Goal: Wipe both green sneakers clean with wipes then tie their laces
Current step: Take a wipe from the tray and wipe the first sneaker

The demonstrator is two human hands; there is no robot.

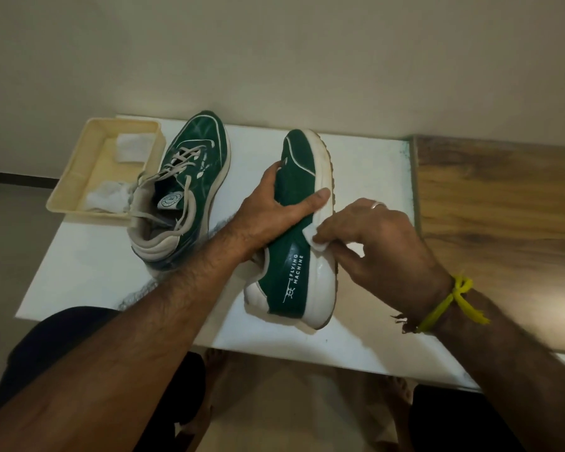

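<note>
On the white worktop (88, 272) in front of me, I am tipping one green sneaker (292, 230) onto its side so that its white sole rim faces my wiping hand. My left hand (274, 203) is gripping that sneaker across the upper, thumb hooked over the sole edge, which I judge is keeping it from sliding under the rubbing. My right hand (372, 243) is pinching a folded wipe (317, 239) and pressing it against the sole's side, about midway along; the stretch toward the heel is looking glossy and wet. The other sneaker (183, 190) is standing upright just to the left, laces loose and untied, its heel touching a cream tray (69, 187) that is holding crumpled wipes and overhanging the worktop's left edge. The tipped sneaker's heel is lying near the front edge, so I should be working the wipe toward the toe, where open worktop is lying to the right before the wooden surface (503, 197) begins.
</note>
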